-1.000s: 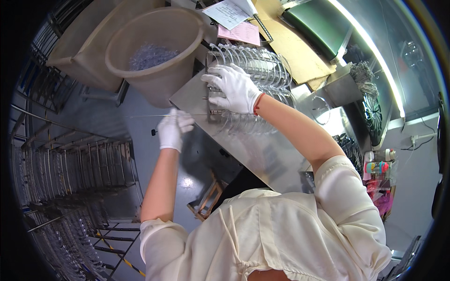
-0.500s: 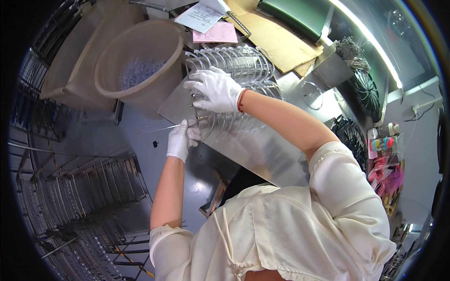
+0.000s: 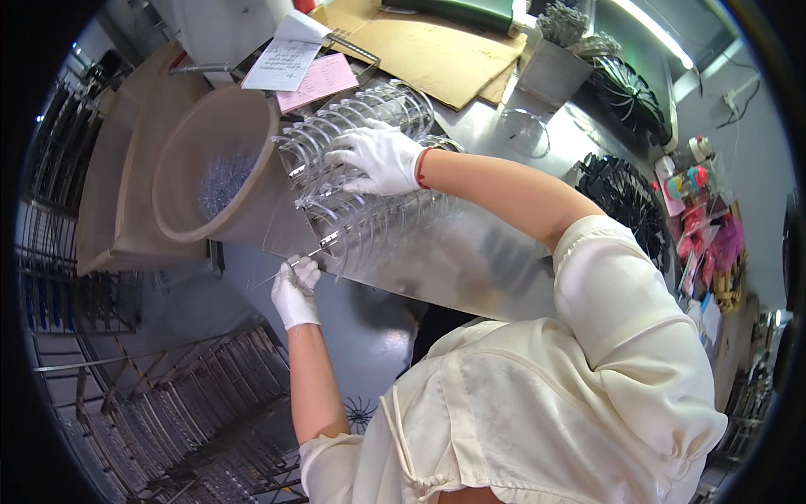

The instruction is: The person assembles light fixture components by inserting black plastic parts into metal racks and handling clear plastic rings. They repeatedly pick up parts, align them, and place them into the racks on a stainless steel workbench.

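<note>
My left hand [image 3: 295, 291], in a white glove, is closed on a thin metal rod [image 3: 314, 251] that sticks out of both sides of the grip. One end of the rod reaches the front of a metal rack on the table, strung with rows of clear curved plastic hoops [image 3: 342, 225]. My right hand [image 3: 376, 160], also gloved, lies over the hoops between the far and near rows. Its fingers are spread toward the left; what lies under the palm is hidden.
Left of the metal table [image 3: 453, 273] stands a beige tub [image 3: 264, 134] with small clear pieces inside. Behind the rack are a pink sheet [image 3: 323, 82], a white paper [image 3: 284, 65] and cardboard [image 3: 428, 55]. Black finned parts [image 3: 621, 206] lie at the right. Metal racks [image 3: 185, 412] fill the lower left.
The view has shifted. My left hand, with the rod, is a little farther from the rack's front. More hoops show left of my right hand, which has slid rightward over them.
</note>
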`<state>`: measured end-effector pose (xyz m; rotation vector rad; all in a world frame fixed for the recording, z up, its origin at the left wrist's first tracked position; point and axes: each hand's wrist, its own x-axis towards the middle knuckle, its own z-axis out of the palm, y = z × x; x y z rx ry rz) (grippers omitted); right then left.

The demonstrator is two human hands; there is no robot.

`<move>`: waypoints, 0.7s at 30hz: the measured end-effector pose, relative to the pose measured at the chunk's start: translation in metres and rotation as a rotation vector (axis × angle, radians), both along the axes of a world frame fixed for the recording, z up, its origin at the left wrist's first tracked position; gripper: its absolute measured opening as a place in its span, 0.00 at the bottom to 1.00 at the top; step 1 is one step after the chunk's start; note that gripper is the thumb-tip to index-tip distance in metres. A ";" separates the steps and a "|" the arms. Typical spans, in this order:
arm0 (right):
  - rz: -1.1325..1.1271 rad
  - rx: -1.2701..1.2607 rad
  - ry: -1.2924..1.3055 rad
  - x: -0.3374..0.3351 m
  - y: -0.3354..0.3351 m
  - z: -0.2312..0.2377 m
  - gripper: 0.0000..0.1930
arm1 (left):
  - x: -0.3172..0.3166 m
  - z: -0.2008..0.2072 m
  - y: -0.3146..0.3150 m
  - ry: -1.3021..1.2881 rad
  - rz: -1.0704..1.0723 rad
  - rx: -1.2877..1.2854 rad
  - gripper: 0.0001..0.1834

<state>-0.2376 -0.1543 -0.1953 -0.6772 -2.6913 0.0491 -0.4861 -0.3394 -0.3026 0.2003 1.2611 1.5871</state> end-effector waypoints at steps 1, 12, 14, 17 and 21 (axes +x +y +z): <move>-0.010 0.005 0.001 -0.001 -0.001 -0.001 0.29 | 0.002 -0.006 -0.001 0.012 -0.045 0.020 0.17; -0.117 0.150 -0.107 0.055 0.023 -0.001 0.34 | -0.010 -0.008 -0.006 0.068 0.159 0.024 0.18; -0.123 0.250 -0.137 0.066 0.026 0.002 0.35 | -0.006 -0.008 -0.003 0.077 0.098 0.037 0.14; -0.146 0.127 -0.117 0.076 0.028 0.004 0.34 | -0.002 -0.004 0.004 0.098 0.068 -0.007 0.11; -0.153 -0.001 0.006 0.079 0.026 -0.009 0.32 | 0.010 0.001 0.008 0.143 -0.062 -0.045 0.09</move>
